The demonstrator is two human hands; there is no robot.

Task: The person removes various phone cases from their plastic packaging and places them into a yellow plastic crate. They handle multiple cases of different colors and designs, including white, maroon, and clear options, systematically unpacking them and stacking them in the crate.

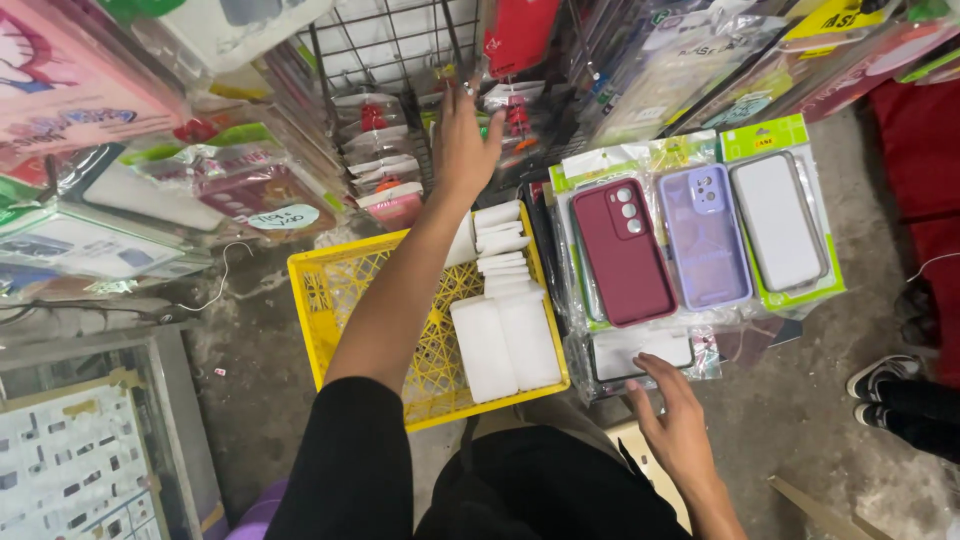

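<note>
My left hand [465, 140] reaches far forward over the yellow crate [320, 300], fingers spread, up against packaged phone cases [375, 150] hanging on a black wire rack [390, 40]. It grips nothing that I can see. My right hand [675, 420] is low on the right, fingers apart, fingertips touching a clear-bagged case [640, 350] at the front of a stack. Behind that lie a maroon case [622, 250], a lilac case [703, 235] and a clear grey-edged case [778, 220], each in a plastic sleeve.
White foam inserts [505, 340] stand in rows inside the crate. More packaged cases hang at the left [120, 200] and top right [700, 60]. A glass display cabinet [90, 440] stands at the lower left. Another person's black shoes [890, 385] are at the right edge. The floor is concrete.
</note>
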